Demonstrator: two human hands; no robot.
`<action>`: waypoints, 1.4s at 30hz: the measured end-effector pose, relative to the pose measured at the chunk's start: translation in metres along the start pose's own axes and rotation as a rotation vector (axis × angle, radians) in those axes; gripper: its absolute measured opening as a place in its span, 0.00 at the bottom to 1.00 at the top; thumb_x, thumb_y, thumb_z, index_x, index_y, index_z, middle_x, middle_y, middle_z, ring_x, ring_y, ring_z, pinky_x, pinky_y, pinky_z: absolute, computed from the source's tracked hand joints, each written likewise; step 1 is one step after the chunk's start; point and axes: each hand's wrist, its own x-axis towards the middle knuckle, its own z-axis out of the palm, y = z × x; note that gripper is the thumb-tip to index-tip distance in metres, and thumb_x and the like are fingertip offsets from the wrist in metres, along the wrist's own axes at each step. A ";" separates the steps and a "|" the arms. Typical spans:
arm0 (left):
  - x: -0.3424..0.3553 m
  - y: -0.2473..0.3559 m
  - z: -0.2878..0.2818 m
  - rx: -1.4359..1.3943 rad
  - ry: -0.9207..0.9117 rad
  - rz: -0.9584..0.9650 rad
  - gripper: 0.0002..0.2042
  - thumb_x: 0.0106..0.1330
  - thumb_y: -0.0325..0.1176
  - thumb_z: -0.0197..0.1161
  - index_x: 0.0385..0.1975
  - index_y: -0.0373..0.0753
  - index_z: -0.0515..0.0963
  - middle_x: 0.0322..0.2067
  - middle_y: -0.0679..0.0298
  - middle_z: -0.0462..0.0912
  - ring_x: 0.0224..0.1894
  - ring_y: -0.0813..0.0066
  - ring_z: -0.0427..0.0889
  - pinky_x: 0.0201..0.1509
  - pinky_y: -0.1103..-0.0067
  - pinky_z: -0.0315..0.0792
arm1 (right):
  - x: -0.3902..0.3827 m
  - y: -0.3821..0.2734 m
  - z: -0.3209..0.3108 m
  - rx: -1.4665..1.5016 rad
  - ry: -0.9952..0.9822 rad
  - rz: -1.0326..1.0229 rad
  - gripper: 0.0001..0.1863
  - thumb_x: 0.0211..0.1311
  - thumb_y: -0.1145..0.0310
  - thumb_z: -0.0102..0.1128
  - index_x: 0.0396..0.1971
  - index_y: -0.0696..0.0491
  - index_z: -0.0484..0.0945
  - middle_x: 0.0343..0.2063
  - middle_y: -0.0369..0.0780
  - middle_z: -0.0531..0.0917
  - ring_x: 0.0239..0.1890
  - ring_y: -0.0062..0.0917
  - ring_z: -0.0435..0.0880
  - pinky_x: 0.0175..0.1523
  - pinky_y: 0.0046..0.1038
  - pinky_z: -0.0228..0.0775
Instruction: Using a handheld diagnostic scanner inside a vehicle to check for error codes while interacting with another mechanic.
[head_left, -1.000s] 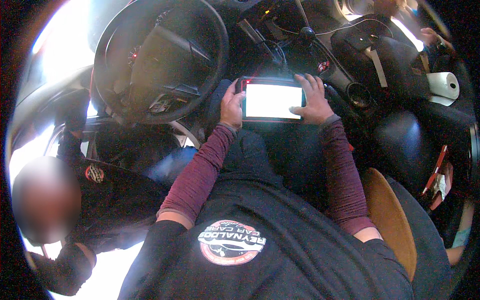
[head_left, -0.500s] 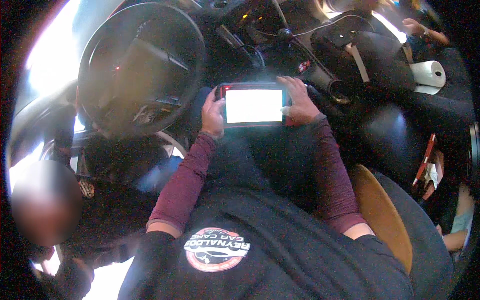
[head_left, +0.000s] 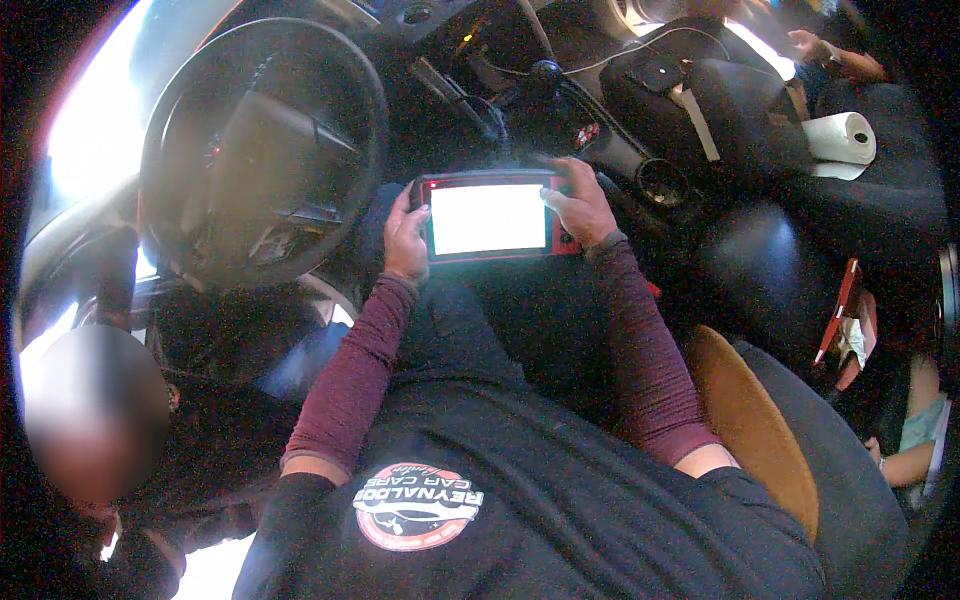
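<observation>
A red-and-black diagnostic tablet [head_left: 489,255] lies level above my lap, its screen washed out to white. My left hand [head_left: 405,240] grips its left side, thumb on the front edge and fingers behind. At the right side, my right hand [head_left: 583,208] holds the upper corner. Its thumb touches the top right of the screen, and its blurred fingers bend over the top edge. Both forearms wear maroon sleeves.
The steering wheel [head_left: 375,130] is ahead on the left. A gear lever [head_left: 545,75] and a cup holder [head_left: 663,181] stand to the right. A white paper roll [head_left: 850,138] lies on the far-right seat. Other people are at the left doorway and along the right edge.
My right thumb has moved up to the screen's upper right corner, and the fingers have bent over the top edge. The whole view has shifted slightly; my left hand keeps its grip.
</observation>
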 end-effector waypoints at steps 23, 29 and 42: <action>0.003 -0.005 -0.004 0.005 -0.034 0.018 0.24 0.66 0.27 0.49 0.63 0.28 0.67 0.54 0.57 0.78 0.56 0.70 0.76 0.64 0.77 0.65 | 0.003 0.008 0.002 0.076 0.045 0.031 0.22 0.59 0.66 0.58 0.52 0.59 0.75 0.50 0.47 0.76 0.55 0.35 0.75 0.61 0.31 0.66; 0.004 -0.002 -0.005 0.110 -0.049 0.060 0.24 0.66 0.27 0.48 0.62 0.29 0.67 0.53 0.58 0.79 0.54 0.70 0.78 0.62 0.76 0.68 | -0.001 0.000 0.000 0.028 0.039 -0.004 0.29 0.52 0.64 0.64 0.55 0.59 0.72 0.50 0.48 0.73 0.56 0.39 0.74 0.64 0.34 0.63; -0.004 0.012 0.007 0.104 -0.035 0.023 0.25 0.64 0.21 0.51 0.64 0.28 0.64 0.52 0.56 0.79 0.53 0.69 0.79 0.63 0.76 0.68 | -0.021 -0.064 0.024 -0.561 -0.042 0.263 0.64 0.37 0.38 0.74 0.72 0.50 0.50 0.73 0.52 0.43 0.71 0.61 0.49 0.66 0.66 0.51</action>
